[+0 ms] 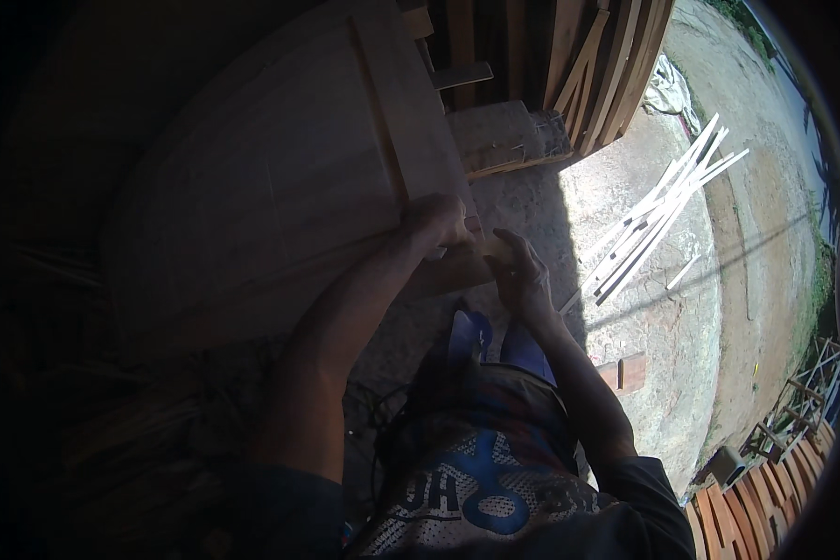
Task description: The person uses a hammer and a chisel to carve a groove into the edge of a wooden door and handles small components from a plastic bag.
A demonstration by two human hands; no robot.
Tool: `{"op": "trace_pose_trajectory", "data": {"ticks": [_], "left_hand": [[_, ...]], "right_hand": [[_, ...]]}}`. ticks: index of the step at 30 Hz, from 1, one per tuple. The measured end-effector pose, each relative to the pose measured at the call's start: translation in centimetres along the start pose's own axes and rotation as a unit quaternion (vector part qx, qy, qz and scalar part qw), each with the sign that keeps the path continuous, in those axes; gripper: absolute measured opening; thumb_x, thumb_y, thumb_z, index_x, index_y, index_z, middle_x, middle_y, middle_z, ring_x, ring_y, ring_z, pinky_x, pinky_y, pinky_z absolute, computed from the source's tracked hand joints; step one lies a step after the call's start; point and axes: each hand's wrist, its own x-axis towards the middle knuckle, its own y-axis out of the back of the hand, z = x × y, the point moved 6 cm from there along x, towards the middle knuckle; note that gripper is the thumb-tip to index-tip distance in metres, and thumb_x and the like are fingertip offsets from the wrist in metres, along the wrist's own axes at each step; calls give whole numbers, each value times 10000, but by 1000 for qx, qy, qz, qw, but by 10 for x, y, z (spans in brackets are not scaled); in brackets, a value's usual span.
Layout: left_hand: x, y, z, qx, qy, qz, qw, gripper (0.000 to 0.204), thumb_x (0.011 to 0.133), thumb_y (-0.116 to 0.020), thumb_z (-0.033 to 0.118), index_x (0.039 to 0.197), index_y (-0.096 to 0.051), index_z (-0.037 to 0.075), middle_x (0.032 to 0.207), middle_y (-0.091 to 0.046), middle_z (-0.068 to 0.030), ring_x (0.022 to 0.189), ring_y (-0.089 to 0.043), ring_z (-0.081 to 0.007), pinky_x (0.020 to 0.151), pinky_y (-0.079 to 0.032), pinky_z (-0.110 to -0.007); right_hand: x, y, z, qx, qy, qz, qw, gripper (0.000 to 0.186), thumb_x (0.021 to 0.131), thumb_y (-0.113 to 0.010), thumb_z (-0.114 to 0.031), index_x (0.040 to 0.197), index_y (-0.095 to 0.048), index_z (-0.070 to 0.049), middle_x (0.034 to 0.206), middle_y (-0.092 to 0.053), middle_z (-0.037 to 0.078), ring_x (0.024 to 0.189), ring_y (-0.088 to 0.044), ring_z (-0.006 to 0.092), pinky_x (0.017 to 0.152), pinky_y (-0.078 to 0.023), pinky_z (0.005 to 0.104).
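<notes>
A broad wooden panel or tabletop (280,159) lies in shadow ahead of me and to the left. A long narrow strip or groove (378,112) runs along it toward its near right corner. My left hand (435,224) rests at that corner, its fingers curled closed; what they hold is hidden. Just to the right, past the edge, my right hand (521,273) is bent with thumb and fingers around a small pale piece (497,248), perhaps wood. Dim light hides the details between the two hands.
Upright boards (616,75) lean beyond the panel, beside a low block (504,135). White-looking sticks (663,210) lie in a sunlit pile on the right. A reddish board piece (631,372) is on the ground nearer me, and stacked planks (765,499) stand at lower right.
</notes>
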Motion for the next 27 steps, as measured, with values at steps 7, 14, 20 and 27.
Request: {"op": "trace_pose_trajectory", "data": {"ticks": [7, 14, 20, 27], "left_hand": [[1, -2, -2, -6, 6, 4, 1000, 491, 696, -838, 478, 949, -771, 63, 967, -748, -157, 929, -719, -318, 801, -554, -415], [0, -3, 0, 1, 0, 14, 1000, 451, 737, -819, 458, 963, -772, 71, 980, -748, -158, 943, -716, -319, 811, -553, -423], [-9, -2, 2, -12, 43, -13, 999, 453, 790, -786, 426, 1091, -754, 88, 1121, -732, -147, 1071, -692, -321, 886, -552, -427], [-13, -3, 5, -21, 78, 0, 997, 463, 816, -767, 454, 1090, -750, 82, 1123, -725, -169, 1090, -682, -342, 900, -551, -438]], "right_hand": [[0, 6, 3, -23, -7, -2, 1000, 465, 892, -703, -66, 1326, -542, -110, 1168, -653, 218, 1031, -685, 398, 821, -576, 442], [0, 13, 18, -36, -47, 11, 998, 481, 896, -717, -100, 1341, -532, -103, 1161, -653, 240, 1027, -694, 375, 809, -571, 425], [-9, 25, 60, 233, -263, 61, 934, 513, 913, -735, -148, 1368, -506, -83, 1065, -664, 132, 864, -695, 224, 738, -578, 363], [-34, 27, 123, 518, -319, 85, 789, 438, 951, -685, -128, 1352, -510, -108, 1018, -622, 78, 782, -632, 171, 689, -559, 341]]}}
